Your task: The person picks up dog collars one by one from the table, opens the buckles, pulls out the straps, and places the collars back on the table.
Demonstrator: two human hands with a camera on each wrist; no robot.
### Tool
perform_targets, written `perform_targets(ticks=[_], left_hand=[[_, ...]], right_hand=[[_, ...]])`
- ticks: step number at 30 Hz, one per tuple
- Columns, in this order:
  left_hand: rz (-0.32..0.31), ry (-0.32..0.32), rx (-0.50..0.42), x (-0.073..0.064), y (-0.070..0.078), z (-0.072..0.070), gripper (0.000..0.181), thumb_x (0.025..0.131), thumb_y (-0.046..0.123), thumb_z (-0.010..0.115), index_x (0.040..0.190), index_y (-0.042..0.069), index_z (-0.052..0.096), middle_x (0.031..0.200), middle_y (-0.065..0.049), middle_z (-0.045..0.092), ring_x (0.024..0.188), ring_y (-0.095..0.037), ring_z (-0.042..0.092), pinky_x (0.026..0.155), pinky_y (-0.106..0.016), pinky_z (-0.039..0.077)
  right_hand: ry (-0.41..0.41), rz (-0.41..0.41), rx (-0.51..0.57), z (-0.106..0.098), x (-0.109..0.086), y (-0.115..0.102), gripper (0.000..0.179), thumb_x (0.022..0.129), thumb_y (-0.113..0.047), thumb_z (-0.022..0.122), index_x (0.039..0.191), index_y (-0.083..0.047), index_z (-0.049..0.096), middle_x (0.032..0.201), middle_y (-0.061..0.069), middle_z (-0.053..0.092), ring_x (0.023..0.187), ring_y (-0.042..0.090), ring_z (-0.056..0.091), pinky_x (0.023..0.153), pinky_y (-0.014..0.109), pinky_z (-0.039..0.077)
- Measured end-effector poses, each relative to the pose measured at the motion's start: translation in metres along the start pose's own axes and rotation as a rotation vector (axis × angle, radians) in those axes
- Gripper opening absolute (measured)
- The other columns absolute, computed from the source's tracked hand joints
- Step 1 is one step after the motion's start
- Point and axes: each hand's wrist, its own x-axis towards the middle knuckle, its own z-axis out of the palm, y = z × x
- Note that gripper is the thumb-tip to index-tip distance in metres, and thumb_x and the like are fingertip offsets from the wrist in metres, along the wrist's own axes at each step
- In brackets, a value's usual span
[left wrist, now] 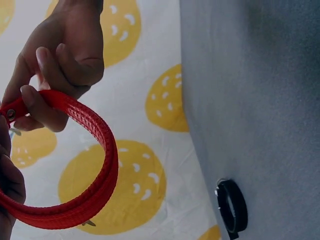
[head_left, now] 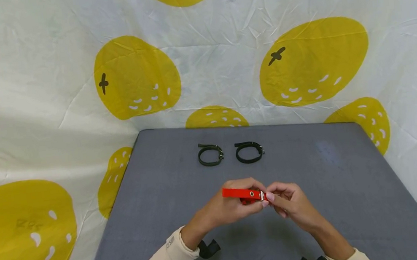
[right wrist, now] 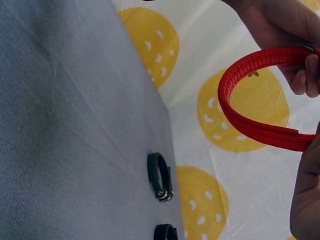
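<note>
Left grip (head_left: 235,208) and right grip (head_left: 293,203) pinch the red collar (head_left: 238,193) by its buckle (head_left: 262,196): fastening, probably; next needs steady threading!

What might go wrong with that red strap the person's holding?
The red strap might slip and drop onto the grey table, since the left hand and right hand hold it up in the air. Fingertips sit right by the small metal buckle, so one might get nipped. The strap might also twist or jam there, because the fingers leave little room around the buckle.
</note>
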Motion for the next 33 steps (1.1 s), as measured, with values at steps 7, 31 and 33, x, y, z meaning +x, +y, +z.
perform_targets(ticks=[7,31,33], left_hand=[[0.019,0.018,0.02,0.0009,0.0014,0.0009,0.013,0.09,0.008,0.072,0.102,0.012,0.067,0.08,0.003,0.065,0.061,0.006,0.048,0.055,-0.012,0.047],[0.078,0.074,-0.027,0.0025,-0.0011,-0.0064,0.015,0.087,0.003,0.072,0.097,0.01,0.064,0.074,0.001,0.063,0.06,0.006,0.049,0.053,-0.013,0.047],[0.072,0.061,-0.011,0.0023,-0.0024,-0.0069,0.015,0.088,0.003,0.073,0.098,0.01,0.065,0.078,0.001,0.065,0.061,0.006,0.051,0.055,-0.012,0.048]], right_hand=[[-0.005,-0.014,0.036,0.0005,0.001,-0.0002,0.03,0.102,0.008,0.044,0.093,-0.01,0.066,0.077,-0.01,0.063,0.05,0.024,0.025,0.042,0.037,0.021],[0.02,-0.016,0.087,-0.0002,0.0012,-0.0036,0.028,0.102,0.008,0.034,0.092,-0.005,0.057,0.076,-0.001,0.051,0.052,0.025,0.027,0.043,0.039,0.022],[0.04,0.012,-0.016,-0.0021,-0.0001,-0.0071,0.025,0.103,0.006,0.041,0.099,-0.005,0.063,0.083,-0.005,0.061,0.05,0.025,0.029,0.041,0.037,0.026]])
